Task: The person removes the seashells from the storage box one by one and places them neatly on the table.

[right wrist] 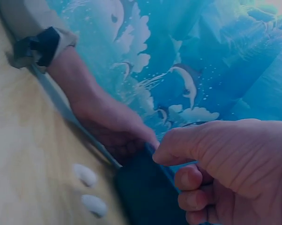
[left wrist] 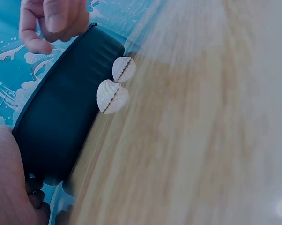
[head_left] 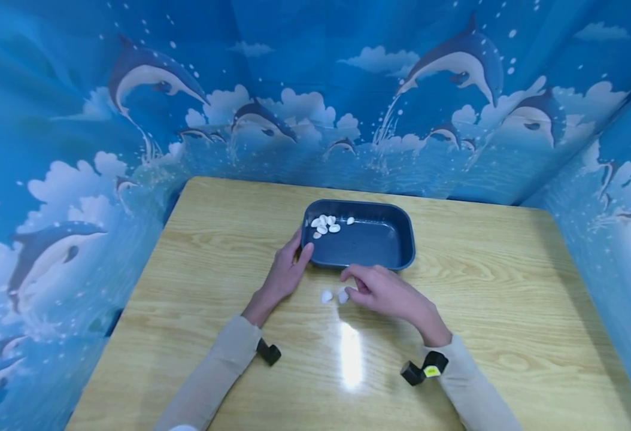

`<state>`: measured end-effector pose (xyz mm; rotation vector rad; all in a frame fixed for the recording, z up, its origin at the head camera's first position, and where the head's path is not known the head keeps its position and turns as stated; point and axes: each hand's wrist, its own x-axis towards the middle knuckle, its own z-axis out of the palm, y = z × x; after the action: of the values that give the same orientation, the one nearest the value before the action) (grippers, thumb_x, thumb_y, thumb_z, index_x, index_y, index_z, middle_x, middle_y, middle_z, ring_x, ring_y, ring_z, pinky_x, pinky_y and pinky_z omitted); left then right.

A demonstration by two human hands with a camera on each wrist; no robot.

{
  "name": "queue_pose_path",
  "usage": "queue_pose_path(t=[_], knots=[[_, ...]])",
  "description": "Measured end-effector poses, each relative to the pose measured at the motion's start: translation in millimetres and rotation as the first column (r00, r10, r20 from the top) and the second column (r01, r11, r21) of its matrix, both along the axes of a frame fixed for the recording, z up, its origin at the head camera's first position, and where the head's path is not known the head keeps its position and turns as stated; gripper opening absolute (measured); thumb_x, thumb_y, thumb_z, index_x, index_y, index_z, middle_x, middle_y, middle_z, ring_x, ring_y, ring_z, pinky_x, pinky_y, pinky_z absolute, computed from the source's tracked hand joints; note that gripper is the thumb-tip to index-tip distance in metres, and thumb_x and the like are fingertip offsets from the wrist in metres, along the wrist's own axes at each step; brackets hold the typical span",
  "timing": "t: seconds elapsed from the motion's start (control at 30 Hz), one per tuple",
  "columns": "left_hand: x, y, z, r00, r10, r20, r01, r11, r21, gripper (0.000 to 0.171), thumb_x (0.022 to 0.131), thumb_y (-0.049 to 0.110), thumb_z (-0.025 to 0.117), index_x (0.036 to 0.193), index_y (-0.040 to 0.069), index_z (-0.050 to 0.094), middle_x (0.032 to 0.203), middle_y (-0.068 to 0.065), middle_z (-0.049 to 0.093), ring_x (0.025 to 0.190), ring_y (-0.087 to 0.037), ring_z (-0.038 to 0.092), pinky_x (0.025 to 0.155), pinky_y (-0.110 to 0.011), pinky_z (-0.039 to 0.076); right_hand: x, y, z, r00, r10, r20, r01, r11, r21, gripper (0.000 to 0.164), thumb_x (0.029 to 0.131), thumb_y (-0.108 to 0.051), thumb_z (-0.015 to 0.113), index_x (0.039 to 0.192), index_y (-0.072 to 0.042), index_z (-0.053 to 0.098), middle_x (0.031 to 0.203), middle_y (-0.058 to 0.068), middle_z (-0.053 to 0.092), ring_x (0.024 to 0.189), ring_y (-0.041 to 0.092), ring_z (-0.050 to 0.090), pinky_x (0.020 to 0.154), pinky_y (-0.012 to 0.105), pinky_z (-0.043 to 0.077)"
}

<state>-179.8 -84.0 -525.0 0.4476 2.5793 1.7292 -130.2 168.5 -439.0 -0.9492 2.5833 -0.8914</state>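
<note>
A dark blue plastic tray [head_left: 358, 245] sits on the table. My left hand [head_left: 287, 269] grips its left end, thumb at the rim and fingers along the outside wall. Inside, several white seashells [head_left: 322, 229] cluster at the left, one a little apart. In front of the tray, two ribbed white seashells lie on the wood, one shell [head_left: 326, 296] left of the other shell [head_left: 343, 295]. My right hand [head_left: 388, 292] hovers by the tray's near wall with fingers loosely bent. Thumb and index finger stand apart, nothing between them, in the left wrist view.
The wooden table [head_left: 488, 287] extends to both sides of the tray. A blue curtain with dolphins [head_left: 315, 149] hangs behind the table and on both sides. Black wrist cameras [head_left: 425, 368] are strapped over the sleeves. Glare [head_left: 350, 353] shines on the near tabletop.
</note>
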Motion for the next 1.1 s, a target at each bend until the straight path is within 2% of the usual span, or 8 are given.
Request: queue_pose_path(t=[0.17, 0.3, 0.43, 0.57, 0.67, 0.77, 0.93, 1.1], knots=[[-0.9, 0.7, 1.4, 1.0, 0.003, 0.002, -0.003, 1.0, 0.001, 0.059, 0.114, 0.027, 0.045, 0.167, 0.016, 0.022, 0.171, 0.0, 0.024, 0.157, -0.016, 0.025, 0.128, -0.037, 0.023, -14.0, 1.9, 7.5, 0.998, -0.036, -0.052, 0.033, 0.997, -0.074, 0.019, 0.102, -0.013, 0.066, 0.119, -0.007, 0.071, 0.062, -0.012, 0.044, 0.051, 0.003, 0.039, 0.049, 0.022, 0.035], [-2.0, 1.6, 2.4, 1.0, 0.005, 0.017, -0.005, 1.0, -0.001, 0.059, 0.114, 0.031, 0.044, 0.167, 0.019, 0.021, 0.172, 0.001, 0.022, 0.157, -0.014, 0.023, 0.129, -0.037, 0.023, -31.6, 0.4, 10.6, 0.988, -0.113, -0.105, 0.105, 0.991, -0.083, 0.022, 0.102, -0.014, 0.066, 0.122, -0.006, 0.069, 0.063, -0.009, 0.045, 0.051, 0.007, 0.04, 0.049, 0.025, 0.035], [-1.1, 2.9, 1.6, 1.0, 0.007, 0.016, -0.007, 1.0, -0.003, 0.06, 0.114, 0.032, 0.044, 0.167, 0.019, 0.02, 0.172, -0.001, 0.022, 0.157, -0.015, 0.023, 0.128, -0.038, 0.023, -51.3, -3.7, 5.6, 0.974, -0.188, -0.124, 0.19, 0.982, 0.0, 0.028, 0.103, -0.017, 0.064, 0.128, -0.005, 0.066, 0.063, -0.006, 0.048, 0.051, 0.011, 0.042, 0.048, 0.027, 0.033], [1.0, 2.3, 0.3, 1.0, 0.012, 0.007, -0.012, 1.0, 0.005, 0.06, 0.113, 0.03, 0.045, 0.167, 0.02, 0.021, 0.171, 0.002, 0.023, 0.157, -0.015, 0.024, 0.128, -0.038, 0.024, -70.9, -10.8, -3.3, 0.974, -0.208, -0.087, 0.218, 0.967, 0.131, 0.037, 0.104, -0.019, 0.063, 0.138, -0.006, 0.061, 0.067, -0.001, 0.055, 0.055, 0.015, 0.049, 0.049, 0.031, 0.038], [0.6, 1.1, 0.0, 1.0, 0.009, 0.007, -0.009, 1.0, 0.007, 0.06, 0.114, 0.031, 0.044, 0.167, 0.021, 0.02, 0.171, 0.003, 0.022, 0.157, -0.014, 0.024, 0.128, -0.038, 0.024, -84.6, -15.8, -8.7, 0.978, -0.197, -0.07, 0.207, 0.956, 0.209, 0.045, 0.104, -0.021, 0.063, 0.147, -0.007, 0.055, 0.092, 0.006, 0.071, 0.071, 0.018, 0.061, 0.062, 0.037, 0.053], [-0.9, 0.3, 0.9, 1.0, 0.009, 0.007, -0.009, 1.0, 0.006, 0.06, 0.114, 0.031, 0.043, 0.167, 0.021, 0.019, 0.172, 0.001, 0.022, 0.157, -0.015, 0.023, 0.128, -0.039, 0.023, -96.1, -20.0, -13.5, 0.98, -0.188, -0.062, 0.198, 0.949, 0.245, 0.052, 0.105, -0.021, 0.064, 0.153, -0.008, 0.051, 0.119, 0.012, 0.072, 0.087, 0.023, 0.066, 0.08, 0.044, 0.057], [-0.5, -0.5, 0.7, 1.0, 0.021, 0.0, -0.021, 1.0, 0.011, 0.059, 0.114, 0.029, 0.043, 0.167, 0.02, 0.02, 0.172, -0.001, 0.023, 0.157, -0.016, 0.024, 0.128, -0.04, 0.024, -107.1, -23.7, -24.9, 0.983, -0.184, -0.03, 0.185, 0.947, 0.263, 0.054, 0.105, -0.022, 0.063, 0.156, -0.012, 0.047, 0.124, 0.013, 0.07, 0.089, 0.027, 0.062, 0.084, 0.046, 0.053], [2.8, 2.4, -1.2, 1.0, 0.011, 0.007, -0.011, 1.0, 0.01, 0.059, 0.114, 0.029, 0.043, 0.167, 0.019, 0.02, 0.171, 0.001, 0.022, 0.157, -0.016, 0.024, 0.128, -0.04, 0.024, -107.2, -20.9, -35.3, 0.978, -0.206, 0.022, 0.193, 0.946, 0.261, 0.054, 0.106, -0.023, 0.062, 0.157, -0.018, 0.047, 0.141, 0.013, 0.064, 0.121, 0.033, 0.063, 0.103, 0.054, 0.053]])
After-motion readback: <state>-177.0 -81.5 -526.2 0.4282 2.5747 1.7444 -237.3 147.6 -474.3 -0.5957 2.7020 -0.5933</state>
